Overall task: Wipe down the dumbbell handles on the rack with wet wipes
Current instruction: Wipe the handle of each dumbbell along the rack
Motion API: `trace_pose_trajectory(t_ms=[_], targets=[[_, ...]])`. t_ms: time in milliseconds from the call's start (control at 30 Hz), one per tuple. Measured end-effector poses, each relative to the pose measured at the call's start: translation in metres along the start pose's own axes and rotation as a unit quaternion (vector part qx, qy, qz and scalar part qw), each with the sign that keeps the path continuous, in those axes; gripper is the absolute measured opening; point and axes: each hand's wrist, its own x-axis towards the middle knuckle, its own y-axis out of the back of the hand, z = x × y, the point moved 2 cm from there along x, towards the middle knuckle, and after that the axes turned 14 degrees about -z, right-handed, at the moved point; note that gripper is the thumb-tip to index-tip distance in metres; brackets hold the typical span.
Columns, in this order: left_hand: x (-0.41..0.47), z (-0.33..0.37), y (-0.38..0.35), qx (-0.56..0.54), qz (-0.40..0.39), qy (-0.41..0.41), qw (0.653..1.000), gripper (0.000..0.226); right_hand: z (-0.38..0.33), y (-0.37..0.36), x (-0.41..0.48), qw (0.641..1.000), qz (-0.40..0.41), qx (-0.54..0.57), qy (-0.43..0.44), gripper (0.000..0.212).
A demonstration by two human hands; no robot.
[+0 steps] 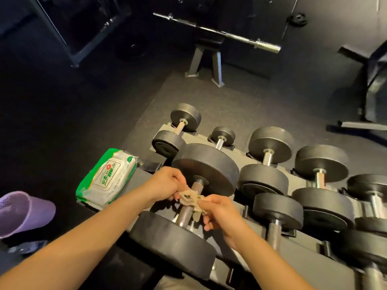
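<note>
A large black dumbbell (206, 168) lies on the rack (144, 174) in front of me, its knurled steel handle (187, 210) running toward me. A dirty, crumpled wet wipe (189, 198) is draped across that handle. My left hand (167, 184) pinches the wipe's left end, and my right hand (217, 210) grips its right end, so the wipe is held over the handle between them. A green and white pack of wet wipes (106, 177) lies on the rack's left end.
Several more black dumbbells (270, 162) fill the rack to the right and behind. A purple plastic basket (23, 212) stands at the lower left. A bench stand with a chrome barbell (217, 32) is farther back on the dark floor.
</note>
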Motion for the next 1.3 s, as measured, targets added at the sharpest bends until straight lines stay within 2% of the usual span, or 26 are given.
trace_pose_trajectory(t_ms=[100, 167, 233, 300, 400, 500, 600, 667, 733, 800, 867, 900, 967, 1067, 1167, 1233, 1300], targets=[[0.007, -0.008, -0.002, -0.204, 0.011, 0.029, 0.978, 0.016, 0.001, 0.003, 0.004, 0.990, 0.128, 0.035, 0.050, 0.016], [0.012, -0.012, -0.005, -0.263, 0.040, 0.026, 0.964, 0.018, 0.000, -0.006, 0.009, 0.979, 0.173, 0.075, 0.080, 0.015], [0.015, -0.012, -0.005, -0.279, 0.078, 0.017, 0.957, 0.016, 0.000, -0.013, 0.014, 0.970, 0.181, 0.132, 0.095, 0.016], [0.016, -0.011, -0.003, -0.271, 0.058, 0.020, 0.961, 0.007, 0.001, -0.015, 0.019, 0.966, 0.177, 0.158, 0.101, 0.018], [0.009, -0.010, -0.013, -0.148, -0.070, 0.010, 0.986, 0.017, 0.003, -0.012, 0.018, 0.977, 0.178, 0.059, 0.106, 0.017], [0.004, -0.005, -0.015, -0.005, -0.085, -0.007, 0.996, 0.019, 0.005, -0.010, 0.014, 0.979, 0.146, -0.071, 0.124, 0.023], [0.005, 0.005, -0.004, 0.059, -0.102, 0.036, 0.992, 0.022, -0.005, -0.002, 0.010, 0.979, 0.103, -0.148, 0.094, 0.021], [0.008, 0.008, -0.001, 0.072, -0.089, 0.043, 0.992, 0.021, -0.011, 0.002, 0.008, 0.981, 0.123, -0.117, 0.099, 0.014], [0.012, 0.006, -0.006, 0.042, -0.034, 0.022, 0.998, 0.022, -0.014, -0.005, 0.006, 0.980, 0.152, -0.037, 0.125, 0.006], [0.016, 0.003, -0.011, -0.047, 0.043, -0.003, 0.998, 0.020, -0.012, -0.015, 0.003, 0.968, 0.167, -0.081, 0.170, 0.015], [0.022, 0.004, -0.011, -0.124, 0.086, -0.003, 0.988, 0.013, -0.006, -0.022, -0.003, 0.932, 0.148, -0.253, 0.213, 0.032], [0.026, 0.005, -0.010, -0.137, 0.089, 0.000, 0.987, 0.013, -0.004, -0.023, -0.007, 0.897, 0.137, -0.355, 0.226, 0.040], [0.030, 0.005, -0.014, -0.139, 0.064, 0.013, 0.988, 0.017, -0.005, -0.018, -0.010, 0.801, 0.140, -0.524, 0.252, 0.052], [0.033, -0.001, -0.022, -0.178, -0.012, 0.044, 0.983, 0.020, -0.008, -0.009, 0.002, 0.681, 0.144, -0.674, 0.249, 0.069], [0.036, -0.007, -0.019, -0.267, -0.090, 0.091, 0.955, 0.023, -0.006, -0.007, 0.015, 0.630, 0.157, -0.723, 0.236, 0.084], [0.034, -0.006, -0.015, -0.311, -0.145, 0.086, 0.935, 0.023, -0.002, -0.006, 0.017, 0.615, 0.166, -0.740, 0.217, 0.088], [0.033, -0.004, -0.011, -0.330, -0.174, 0.064, 0.926, 0.026, 0.008, 0.000, 0.015, 0.616, 0.165, -0.747, 0.187, 0.090]])
